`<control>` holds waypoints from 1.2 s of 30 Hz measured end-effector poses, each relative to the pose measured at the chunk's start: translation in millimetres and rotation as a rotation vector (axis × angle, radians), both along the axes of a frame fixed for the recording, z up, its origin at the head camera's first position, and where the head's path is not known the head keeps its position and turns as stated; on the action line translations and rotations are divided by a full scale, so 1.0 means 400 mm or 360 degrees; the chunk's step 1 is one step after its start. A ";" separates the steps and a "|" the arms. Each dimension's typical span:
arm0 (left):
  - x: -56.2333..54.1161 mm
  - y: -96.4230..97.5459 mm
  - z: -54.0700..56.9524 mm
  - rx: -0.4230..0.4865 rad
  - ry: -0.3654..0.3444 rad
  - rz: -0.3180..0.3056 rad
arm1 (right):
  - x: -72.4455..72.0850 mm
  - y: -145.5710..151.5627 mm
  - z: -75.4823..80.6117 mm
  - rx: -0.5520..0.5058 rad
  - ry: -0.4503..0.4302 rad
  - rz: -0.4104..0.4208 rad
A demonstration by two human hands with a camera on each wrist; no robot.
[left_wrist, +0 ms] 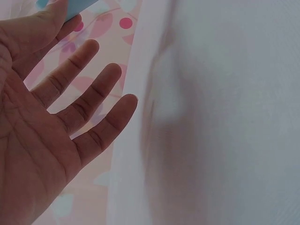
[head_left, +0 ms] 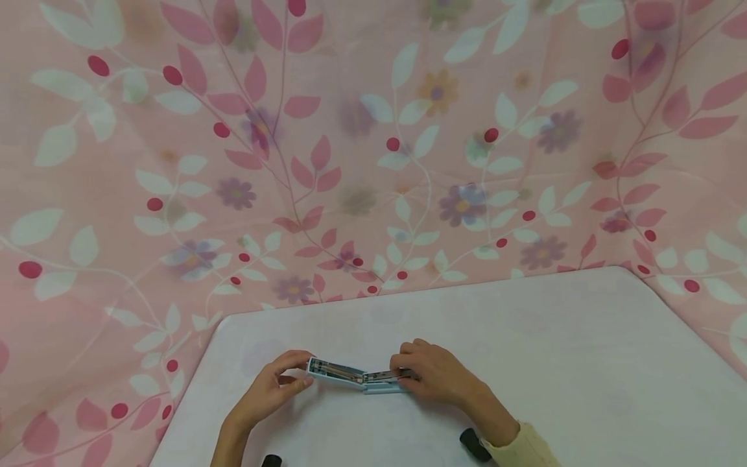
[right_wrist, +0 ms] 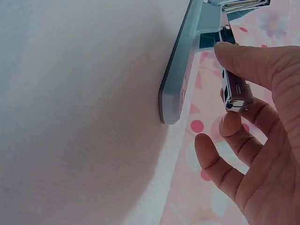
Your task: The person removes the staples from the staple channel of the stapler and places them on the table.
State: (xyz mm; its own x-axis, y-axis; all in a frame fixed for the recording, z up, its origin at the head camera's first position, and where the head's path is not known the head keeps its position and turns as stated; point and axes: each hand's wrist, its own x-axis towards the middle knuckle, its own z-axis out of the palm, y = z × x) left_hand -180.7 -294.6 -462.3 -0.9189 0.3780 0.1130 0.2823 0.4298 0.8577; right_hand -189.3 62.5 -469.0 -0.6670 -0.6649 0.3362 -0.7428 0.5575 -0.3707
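Observation:
A light-blue stapler is opened wide above the white table, its hinge in the middle. The left hand holds the end of its raised top cover; in the left wrist view, thumb and index finger pinch a light-blue part while the other fingers spread out. My right hand pinches the metal staple magazine between thumb and fingers. Under the magazine, the blue base runs with its flat underside close to the tabletop. The inside of the top cover faces up in the head view.
A white-covered table with rounded corners lies under both hands. Behind it hangs a pink floral cloth. One black cylindrical piece sits beside the right sleeve, another black piece at the bottom edge near the left forearm.

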 end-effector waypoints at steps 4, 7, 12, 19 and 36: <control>0.000 0.000 0.001 -0.0008 -0.0001 0.0005 | -0.001 -0.001 0.000 0.0017 0.0003 0.0010; 0.000 0.000 0.001 -0.0016 0.0000 0.0007 | -0.002 -0.004 0.001 0.0046 -0.0001 0.0011; 0.001 0.000 0.000 -0.0012 0.0017 -0.0001 | -0.002 -0.009 0.001 0.0084 0.0008 -0.0002; 0.003 0.001 0.003 -0.0017 0.0035 0.0008 | -0.003 -0.017 -0.005 0.0143 0.0045 -0.0037; 0.011 0.003 0.006 -0.0019 0.0078 0.0012 | -0.010 -0.028 0.004 0.0128 0.0084 -0.0036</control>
